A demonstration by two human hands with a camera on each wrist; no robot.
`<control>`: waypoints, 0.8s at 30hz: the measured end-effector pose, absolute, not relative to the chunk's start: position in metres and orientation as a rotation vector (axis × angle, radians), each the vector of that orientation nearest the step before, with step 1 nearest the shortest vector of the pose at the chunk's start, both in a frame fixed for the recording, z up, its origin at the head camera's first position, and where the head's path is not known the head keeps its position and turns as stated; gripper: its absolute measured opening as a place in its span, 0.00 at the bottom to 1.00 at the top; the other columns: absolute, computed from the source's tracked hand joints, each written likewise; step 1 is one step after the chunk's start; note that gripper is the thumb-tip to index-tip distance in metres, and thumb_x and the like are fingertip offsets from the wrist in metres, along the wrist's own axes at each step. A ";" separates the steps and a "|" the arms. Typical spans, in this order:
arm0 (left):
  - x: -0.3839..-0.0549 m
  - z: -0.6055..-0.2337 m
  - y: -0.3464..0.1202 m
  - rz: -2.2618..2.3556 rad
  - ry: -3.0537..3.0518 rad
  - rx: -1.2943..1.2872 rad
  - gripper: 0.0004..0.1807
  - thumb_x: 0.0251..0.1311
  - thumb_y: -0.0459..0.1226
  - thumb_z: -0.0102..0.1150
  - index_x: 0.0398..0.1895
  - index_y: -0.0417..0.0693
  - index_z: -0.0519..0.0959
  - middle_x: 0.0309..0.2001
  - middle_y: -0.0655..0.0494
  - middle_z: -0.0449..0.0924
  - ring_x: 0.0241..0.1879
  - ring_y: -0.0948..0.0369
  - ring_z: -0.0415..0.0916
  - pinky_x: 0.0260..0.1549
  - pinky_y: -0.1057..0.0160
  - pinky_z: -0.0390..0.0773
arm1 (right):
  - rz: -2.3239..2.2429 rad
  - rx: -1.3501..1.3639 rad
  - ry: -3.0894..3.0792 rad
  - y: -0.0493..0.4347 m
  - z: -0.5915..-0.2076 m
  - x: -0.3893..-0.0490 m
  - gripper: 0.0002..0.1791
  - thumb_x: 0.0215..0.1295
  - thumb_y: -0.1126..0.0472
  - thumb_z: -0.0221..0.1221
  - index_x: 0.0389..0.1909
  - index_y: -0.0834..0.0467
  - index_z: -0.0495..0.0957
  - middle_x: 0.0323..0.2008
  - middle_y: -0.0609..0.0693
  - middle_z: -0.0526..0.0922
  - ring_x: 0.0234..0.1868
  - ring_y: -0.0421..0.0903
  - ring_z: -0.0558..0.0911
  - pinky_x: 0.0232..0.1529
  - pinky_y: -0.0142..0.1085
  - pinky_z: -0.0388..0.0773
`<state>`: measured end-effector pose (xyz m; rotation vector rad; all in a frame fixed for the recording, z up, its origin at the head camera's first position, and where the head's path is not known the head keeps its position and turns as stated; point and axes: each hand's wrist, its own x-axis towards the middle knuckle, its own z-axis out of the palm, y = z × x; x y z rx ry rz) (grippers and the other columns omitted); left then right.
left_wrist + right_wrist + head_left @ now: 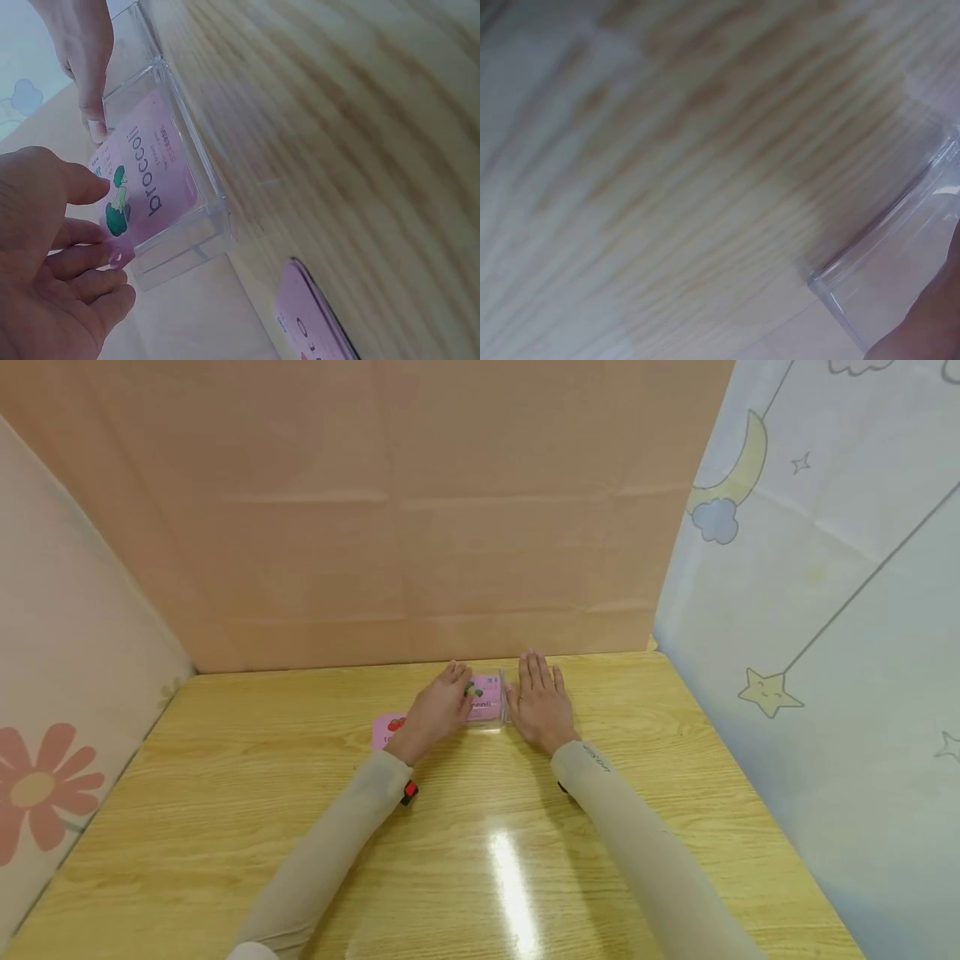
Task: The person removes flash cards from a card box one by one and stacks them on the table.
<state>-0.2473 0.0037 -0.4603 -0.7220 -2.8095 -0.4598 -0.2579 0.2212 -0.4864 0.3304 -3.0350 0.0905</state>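
My left hand (438,706) is at the left end of a clear plastic box (184,251). Its thumb and fingers pinch the edge of a pink card (154,165) printed "broccoli", near a small hole in that edge. The card lies inside the box's walls, tilted in the left wrist view. On the other side, my right hand (542,703) rests along the box's right part with its fingers straight, pointing to the back. The right wrist view catches one clear corner (825,281) of the box beside that hand.
Left of the box, partly behind my left wrist, lies a small stack of pink cards (381,733) with a red tomato on top. The wood-grain table (480,802) ends at an orange-brown backdrop (420,568). Patterned side panels (847,677) border it.
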 end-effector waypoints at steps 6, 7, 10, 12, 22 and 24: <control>-0.243 -0.459 0.009 -0.270 -2.835 -0.754 0.28 0.79 0.40 0.52 0.75 0.35 0.69 0.76 0.39 0.68 0.79 0.45 0.65 0.78 0.50 0.67 | 0.095 0.335 -3.034 0.221 -0.486 -0.257 0.41 0.84 0.38 0.20 0.85 0.61 0.32 0.87 0.58 0.37 0.88 0.57 0.39 0.88 0.54 0.34; -0.243 -0.459 0.009 -0.238 -2.837 -0.758 0.28 0.79 0.41 0.52 0.76 0.35 0.69 0.77 0.40 0.68 0.79 0.45 0.65 0.79 0.51 0.66 | 0.094 0.334 -3.032 0.220 -0.486 -0.257 0.41 0.84 0.38 0.21 0.85 0.61 0.32 0.87 0.58 0.37 0.88 0.57 0.39 0.88 0.54 0.34; -0.242 -0.459 0.011 -0.144 -2.825 -0.762 0.29 0.80 0.41 0.52 0.76 0.34 0.68 0.76 0.39 0.69 0.78 0.45 0.66 0.79 0.51 0.65 | 0.092 0.328 -3.031 0.220 -0.486 -0.258 0.41 0.84 0.38 0.20 0.85 0.61 0.31 0.87 0.58 0.36 0.88 0.57 0.40 0.87 0.54 0.33; -0.242 -0.460 0.012 -0.096 -2.812 -0.763 0.29 0.80 0.41 0.52 0.75 0.33 0.68 0.76 0.39 0.70 0.77 0.45 0.67 0.79 0.51 0.66 | 0.093 0.326 -3.028 0.220 -0.486 -0.258 0.41 0.84 0.39 0.20 0.85 0.61 0.31 0.87 0.58 0.37 0.88 0.57 0.40 0.87 0.54 0.33; -0.237 -0.463 0.013 -0.028 -2.763 -0.798 0.29 0.79 0.40 0.51 0.73 0.27 0.69 0.74 0.32 0.70 0.75 0.39 0.69 0.75 0.47 0.71 | 0.085 0.326 -3.039 0.219 -0.484 -0.258 0.41 0.84 0.39 0.20 0.85 0.61 0.32 0.87 0.59 0.38 0.88 0.57 0.40 0.88 0.53 0.33; -0.236 -0.463 0.013 -0.017 -2.760 -0.806 0.29 0.80 0.40 0.50 0.73 0.26 0.68 0.74 0.31 0.69 0.76 0.39 0.68 0.75 0.47 0.70 | 0.082 0.323 -3.042 0.220 -0.483 -0.258 0.41 0.84 0.38 0.19 0.85 0.60 0.32 0.87 0.58 0.38 0.88 0.56 0.38 0.88 0.53 0.33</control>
